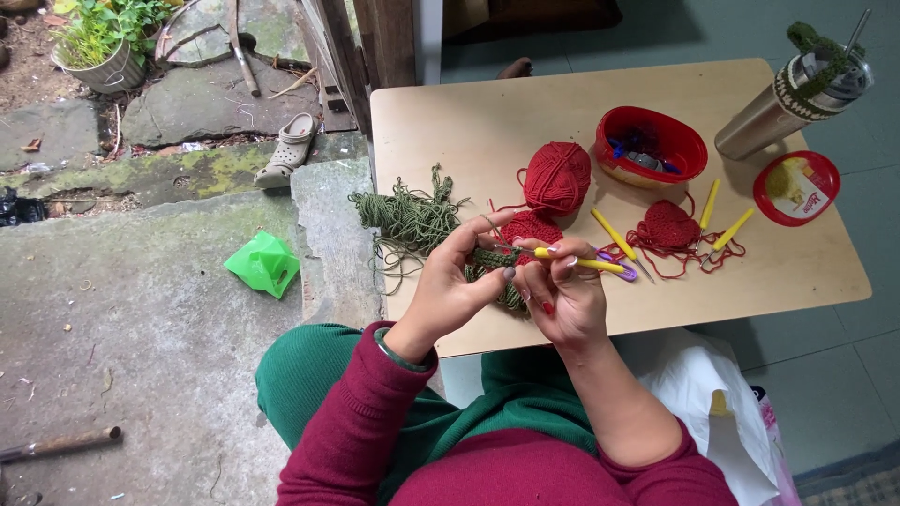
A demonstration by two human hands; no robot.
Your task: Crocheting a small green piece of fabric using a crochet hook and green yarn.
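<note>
The right hand (pixel 562 300) pinches a yellow-handled crochet hook (pixel 579 263); the left hand (pixel 455 281) grips the small green crocheted piece (pixel 495 267) at the table's near edge. Loose green yarn (pixel 408 217) trailing left could snag, I'd say. A red yarn ball (pixel 558 175) and red plastic bowl (pixel 652 145) sit farther off.

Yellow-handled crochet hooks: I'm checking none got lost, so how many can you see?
4: one in the right hand, hook; three on the table around the small red piece. More may hide in the red bowl.
</note>
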